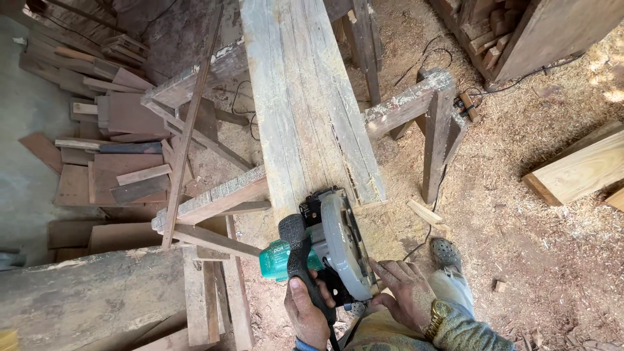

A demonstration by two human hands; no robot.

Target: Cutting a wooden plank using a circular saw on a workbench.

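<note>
Head view: left hand (305, 311) clamps the circular saw (328, 244) handle, right hand (408, 292) rests open-fingered beside its guard; saw sits at the plank's (305, 97) near end, nearly all uncut.

Circular saw (328, 244) on weathered plank (305, 97)

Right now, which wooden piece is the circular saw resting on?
The long weathered plank lying across the sawhorses; every other board lies on the ground.
</note>
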